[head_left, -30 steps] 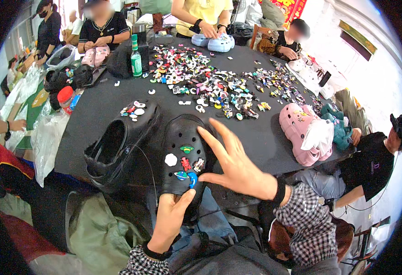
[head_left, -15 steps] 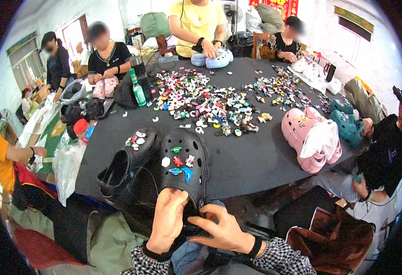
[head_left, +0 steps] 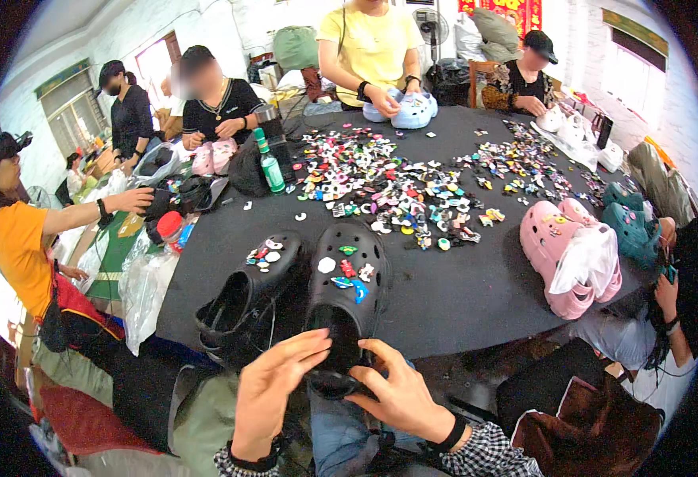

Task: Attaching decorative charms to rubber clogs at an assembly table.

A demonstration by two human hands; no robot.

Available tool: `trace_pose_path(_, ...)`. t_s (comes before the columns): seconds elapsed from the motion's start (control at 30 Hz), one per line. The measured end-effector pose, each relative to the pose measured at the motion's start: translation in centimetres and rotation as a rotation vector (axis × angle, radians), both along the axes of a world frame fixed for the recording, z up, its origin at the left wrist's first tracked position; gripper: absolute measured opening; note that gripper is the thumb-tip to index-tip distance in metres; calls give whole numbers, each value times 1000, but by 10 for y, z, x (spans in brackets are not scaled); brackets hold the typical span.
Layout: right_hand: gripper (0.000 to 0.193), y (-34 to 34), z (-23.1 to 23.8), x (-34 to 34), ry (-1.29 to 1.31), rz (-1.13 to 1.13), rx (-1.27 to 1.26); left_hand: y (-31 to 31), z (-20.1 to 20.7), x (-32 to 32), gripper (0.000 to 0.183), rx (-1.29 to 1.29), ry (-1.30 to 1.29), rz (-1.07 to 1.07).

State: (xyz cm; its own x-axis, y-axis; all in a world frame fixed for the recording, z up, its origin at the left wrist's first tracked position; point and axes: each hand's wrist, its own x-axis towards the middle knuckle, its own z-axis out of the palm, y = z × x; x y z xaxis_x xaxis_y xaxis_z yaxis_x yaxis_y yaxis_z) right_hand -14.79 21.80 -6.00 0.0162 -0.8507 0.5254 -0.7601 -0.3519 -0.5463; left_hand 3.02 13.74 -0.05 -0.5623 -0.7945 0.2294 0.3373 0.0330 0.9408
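A black clog (head_left: 350,258) lies with its toe on the table's near edge, heel toward me. Colourful shoe charms sit in its upper: a white one, a green planet, a red figure, a blue planet and a blue dolphin. My right hand (head_left: 401,393) grips the clog's right rear rim, thumb and fingers around the edge. At the left side of the opening, my left hand (head_left: 276,385) has its fingers stretched out, holding nothing. Left of it stands a second black clog (head_left: 242,290), also with charms on its toe.
Loose charms (head_left: 397,187) are heaped across the dark table (head_left: 460,302). A green bottle (head_left: 271,168) stands at the heap's left. Pink clogs (head_left: 552,250) and teal clogs (head_left: 631,226) are at the right. Several co-workers surround the table; one handles light-blue clogs (head_left: 414,110).
My left hand has let go of the clog's front opening and drawn back, fingers straightened. My right hand has closed on the rear rim. At far left, an orange-shirted person has stretched out an arm.
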Motion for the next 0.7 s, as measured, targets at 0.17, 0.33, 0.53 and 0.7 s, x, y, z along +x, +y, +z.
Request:
trace_pose_path(0.17,44,-4,2,-2,-10,45,3,-6,0,47,19,-182,-75,651)
trace_pose_path(0.33,42,-2,6,-1,-67,44,105,-29,-24,85,24,-229,-107,860)
trace_pose_path(0.53,44,-2,10,-3,-84,35,166,-53,-37,68,46,-192,-219,842)
trace_pose_path(0.7,43,-14,14,-9,-131,90,141,-45,-40,61,46,-259,-336,764)
